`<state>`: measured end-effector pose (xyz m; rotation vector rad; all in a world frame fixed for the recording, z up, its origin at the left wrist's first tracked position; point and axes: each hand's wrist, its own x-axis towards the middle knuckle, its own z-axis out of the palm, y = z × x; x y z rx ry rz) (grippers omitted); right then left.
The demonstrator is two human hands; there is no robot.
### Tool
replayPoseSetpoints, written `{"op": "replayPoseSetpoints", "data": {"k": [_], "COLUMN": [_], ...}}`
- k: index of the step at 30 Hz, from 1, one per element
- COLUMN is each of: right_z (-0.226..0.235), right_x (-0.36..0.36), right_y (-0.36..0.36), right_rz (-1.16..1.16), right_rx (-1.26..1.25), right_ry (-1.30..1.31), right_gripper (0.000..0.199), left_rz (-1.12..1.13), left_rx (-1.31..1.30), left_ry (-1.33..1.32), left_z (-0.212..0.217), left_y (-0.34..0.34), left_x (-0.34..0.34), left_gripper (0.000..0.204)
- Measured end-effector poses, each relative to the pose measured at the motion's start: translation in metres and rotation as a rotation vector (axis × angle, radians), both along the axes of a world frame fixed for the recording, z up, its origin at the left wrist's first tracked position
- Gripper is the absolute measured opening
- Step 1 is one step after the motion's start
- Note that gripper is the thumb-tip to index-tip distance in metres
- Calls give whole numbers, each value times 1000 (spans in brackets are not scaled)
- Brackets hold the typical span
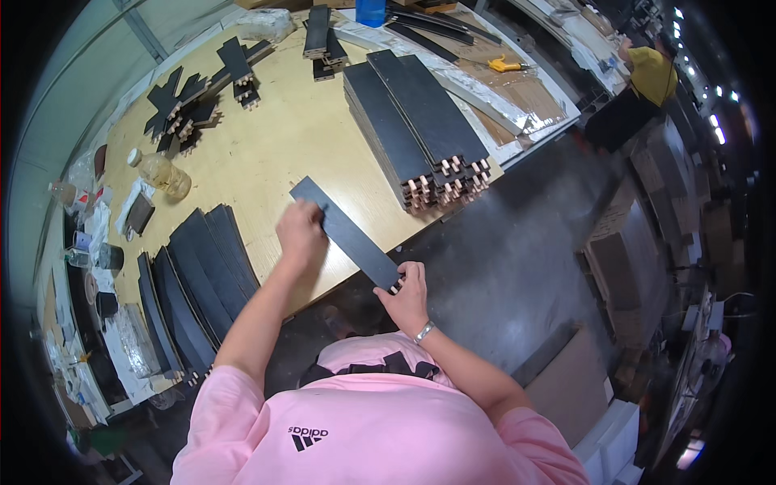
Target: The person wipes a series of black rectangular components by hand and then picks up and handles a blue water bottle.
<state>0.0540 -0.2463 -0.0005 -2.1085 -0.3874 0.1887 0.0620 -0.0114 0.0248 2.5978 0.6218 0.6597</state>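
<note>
1. Left hand [301, 233] rests palm-down on the far half of a dark flat slat [347, 234], fingers curled over its left edge and pressing it to the pale wooden workbench [275, 145].
2. Right hand [406, 293] pinches the near end of the same slat, fingertips closed around the end where pale wooden pegs show; this end overhangs the bench edge.
3. The slat lies diagonally between the two hands, flat on the bench top.
4. Handling, as a judgement: thin, rigid board, probably light; painted faces look smooth and could slide under a flat palm. The peg end looks the weakest part, so a hold on the long edges just behind the pegs seems safer.
5. Beyond the left fingers: a stack of like slats [416, 125] with peg ends facing this way, well apart.
6. Left of the left hand: a fan of dark slats [198, 271] leaning at the bench edge; further off, a plastic bottle [162, 171].
</note>
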Motion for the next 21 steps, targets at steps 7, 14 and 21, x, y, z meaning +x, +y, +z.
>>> {"op": "replayPoseSetpoints", "data": {"k": [7,14,21], "right_z": [-7,-6,-14], "right_x": [12,11,4], "right_y": [16,29,8], "right_rz": [82,98,46], "right_rx": [64,76,74], "right_ry": [-27,26,37], "right_gripper": [57,59,58], "left_rz": [-184,119,-341], "left_rx": [-81,27,-92], "left_ry": [94,-5,6], "left_z": [-11,-12,-7], "left_y": [-43,31,-96], "left_x": [-28,9,-42], "left_gripper": [4,3,3]}}
